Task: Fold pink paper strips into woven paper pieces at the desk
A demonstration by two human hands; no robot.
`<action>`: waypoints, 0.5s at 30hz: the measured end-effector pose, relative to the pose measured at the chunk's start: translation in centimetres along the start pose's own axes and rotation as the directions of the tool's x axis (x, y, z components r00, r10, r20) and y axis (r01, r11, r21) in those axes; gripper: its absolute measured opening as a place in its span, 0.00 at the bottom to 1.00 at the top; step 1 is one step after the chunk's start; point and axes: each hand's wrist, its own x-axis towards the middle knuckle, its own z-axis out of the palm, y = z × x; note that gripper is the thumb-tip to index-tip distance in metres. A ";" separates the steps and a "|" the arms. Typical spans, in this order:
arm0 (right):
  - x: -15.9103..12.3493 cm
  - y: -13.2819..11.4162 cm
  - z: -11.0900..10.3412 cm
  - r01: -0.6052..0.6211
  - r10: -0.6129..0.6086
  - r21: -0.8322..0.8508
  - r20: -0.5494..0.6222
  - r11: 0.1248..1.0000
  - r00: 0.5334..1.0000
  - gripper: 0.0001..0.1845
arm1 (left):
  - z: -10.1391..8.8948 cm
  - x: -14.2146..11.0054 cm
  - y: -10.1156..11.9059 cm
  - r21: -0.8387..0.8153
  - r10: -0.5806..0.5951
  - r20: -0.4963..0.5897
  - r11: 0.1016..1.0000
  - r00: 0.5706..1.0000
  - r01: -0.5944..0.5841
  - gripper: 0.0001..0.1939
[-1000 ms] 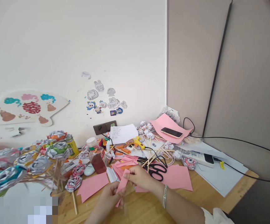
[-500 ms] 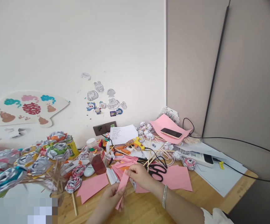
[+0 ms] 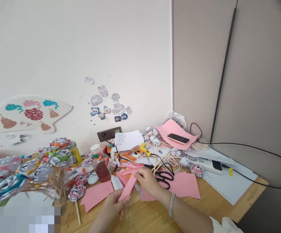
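A strip of pink paper [image 3: 128,188] is stretched slantwise between my two hands, low over the wooden table. My left hand [image 3: 118,201] pinches its lower end between thumb and fingers. At the upper end, my right hand [image 3: 146,182] grips it with thumb and fingertips. Just beyond lie more pink paper strips [image 3: 127,171] in a loose pile. Black-handled scissors [image 3: 165,179] rest right of my right hand, by a pink paper sheet [image 3: 186,186]. Another pink sheet [image 3: 98,195] lies left of my left hand.
Paper flowers [image 3: 43,170] crowd the left side. A jar of reddish liquid [image 3: 101,165] stands behind the hands. A yellow glue gun [image 3: 144,149], a phone [image 3: 178,138] on pink paper, a power strip [image 3: 205,164] and black cables lie toward the back right.
The pink strip has shifted slightly up and right in my hands, and less of it hangs below my left fingers. Both hands have moved a little farther apart.
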 end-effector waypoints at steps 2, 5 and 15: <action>0.0 -0.1 0.0 -0.004 0.004 0.016 0.002 1.000 1.000 0.18 | 0.0 0.0 0.1 0.004 -0.004 -0.042 1.000 0.999 0.004 0.17; 0.0 -0.3 -0.3 -0.002 0.001 0.039 0.026 0.999 1.000 0.18 | 0.1 -0.2 0.6 -0.023 -0.015 -0.020 1.000 1.000 0.015 0.18; -0.9 -0.4 0.8 -0.071 -0.005 0.256 0.282 0.964 0.959 0.16 | 0.8 -1.3 1.8 -0.446 -0.133 0.146 0.876 0.980 0.185 0.20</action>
